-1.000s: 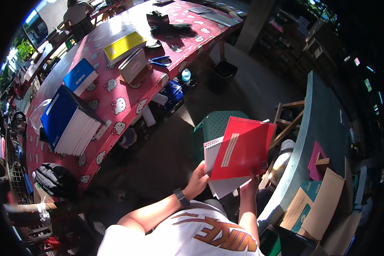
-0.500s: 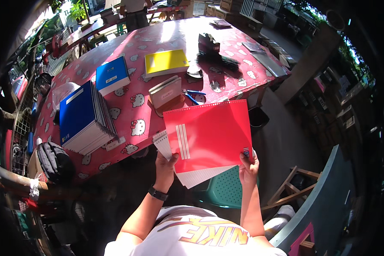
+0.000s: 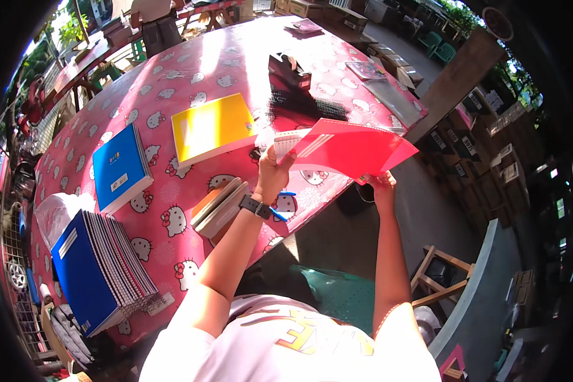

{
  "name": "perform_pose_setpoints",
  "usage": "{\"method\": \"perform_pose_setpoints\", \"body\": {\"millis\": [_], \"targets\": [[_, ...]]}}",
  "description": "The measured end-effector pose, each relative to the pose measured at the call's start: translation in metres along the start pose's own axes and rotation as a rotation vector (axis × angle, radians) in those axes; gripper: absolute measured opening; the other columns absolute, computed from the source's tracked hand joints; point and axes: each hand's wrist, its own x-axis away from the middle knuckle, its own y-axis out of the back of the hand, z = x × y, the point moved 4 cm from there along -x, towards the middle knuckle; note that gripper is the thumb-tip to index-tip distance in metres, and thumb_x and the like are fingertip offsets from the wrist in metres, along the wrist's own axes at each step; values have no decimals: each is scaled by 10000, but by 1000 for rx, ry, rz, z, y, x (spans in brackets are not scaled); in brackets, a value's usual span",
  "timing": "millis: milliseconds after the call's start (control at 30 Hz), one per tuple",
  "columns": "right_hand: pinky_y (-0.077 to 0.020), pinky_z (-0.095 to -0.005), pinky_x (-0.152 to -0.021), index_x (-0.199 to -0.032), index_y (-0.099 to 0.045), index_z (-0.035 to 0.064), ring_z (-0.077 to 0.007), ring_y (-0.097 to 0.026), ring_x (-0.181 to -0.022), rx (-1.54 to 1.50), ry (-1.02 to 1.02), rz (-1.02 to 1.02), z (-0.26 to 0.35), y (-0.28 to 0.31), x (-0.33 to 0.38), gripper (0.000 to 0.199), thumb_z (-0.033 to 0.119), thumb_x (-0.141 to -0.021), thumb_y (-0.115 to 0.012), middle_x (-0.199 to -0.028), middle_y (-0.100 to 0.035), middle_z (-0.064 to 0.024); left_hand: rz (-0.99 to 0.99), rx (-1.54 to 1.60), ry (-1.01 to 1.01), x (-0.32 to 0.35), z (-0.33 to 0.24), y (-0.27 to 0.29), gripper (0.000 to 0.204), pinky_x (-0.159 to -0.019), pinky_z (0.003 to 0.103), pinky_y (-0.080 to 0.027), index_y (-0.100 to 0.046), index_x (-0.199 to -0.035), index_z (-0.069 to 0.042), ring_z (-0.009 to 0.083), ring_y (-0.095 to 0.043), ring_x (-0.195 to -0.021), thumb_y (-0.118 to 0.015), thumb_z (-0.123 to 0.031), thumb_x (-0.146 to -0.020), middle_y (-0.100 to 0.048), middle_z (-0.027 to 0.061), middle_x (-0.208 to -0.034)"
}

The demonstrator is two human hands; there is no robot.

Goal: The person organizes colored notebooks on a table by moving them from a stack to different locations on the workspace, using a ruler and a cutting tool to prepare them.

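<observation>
Both hands hold a stack of red-covered notebooks point(image 3: 350, 149) level above the near edge of a table. My left hand point(image 3: 272, 175) grips the stack's left end, where white page edges show; a dark watch sits on that wrist. My right hand point(image 3: 381, 186) supports its right corner from beneath. Under the stack lies a pink tablecloth with a white cartoon cat print point(image 3: 172, 210). A small pile of orange and tan notebooks point(image 3: 219, 205) rests just left of my left wrist.
On the table lie a yellow notebook point(image 3: 213, 127), a blue notebook point(image 3: 120, 167), a tall pile of blue spiral notebooks point(image 3: 99, 270), a black object point(image 3: 293, 73) and a clear sleeve point(image 3: 391, 95). A green chair point(image 3: 337, 296) and a wooden stool point(image 3: 442, 274) stand below. Another person point(image 3: 153, 19) stands beyond the table.
My view has swung from the chair toward the table. Both hands carried the red notebooks up and forward, and tipped them from upright to nearly flat over the table edge.
</observation>
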Motion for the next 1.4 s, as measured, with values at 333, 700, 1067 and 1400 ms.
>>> {"method": "perform_pose_setpoints", "body": {"millis": [333,700,1067,1400], "targets": [[-441,-267,-803,-1049,-527,19,-142,-571,-895,-60,-97,85,-51,15,-71,349,-62,-720,-608,-985,-596,-44,-74,-22,152,9,57,-20,199,-822,248,-402,-507,-981,-29,85,-504,-897,-616,-52,-816,-572,24,-941],[-469,-247,-733,-921,-633,36,-96,-582,-801,323,-32,566,-84,-10,-101,170,-45,-771,-637,-859,-635,-6,-373,-603,193,36,37,-14,273,-726,341,-437,-484,-994,-21,256,-550,-815,-650,-140,-812,-555,127,-864],[-477,-256,-693,-891,-648,2,-144,-611,-787,23,172,1122,1,-239,-52,129,-8,-764,-671,-825,-655,-40,-746,-515,131,93,-159,97,294,-814,267,-450,-482,-1137,-11,113,-584,-908,-579,-86,-869,-630,72,-996],[-491,-303,-684,-976,-628,29,-218,-627,-778,234,391,1261,-39,-264,-26,200,3,-778,-626,-869,-654,-136,-678,-692,439,152,-112,163,180,-739,264,-441,-574,-968,-6,105,-575,-843,-615,-123,-838,-628,82,-938]]}}
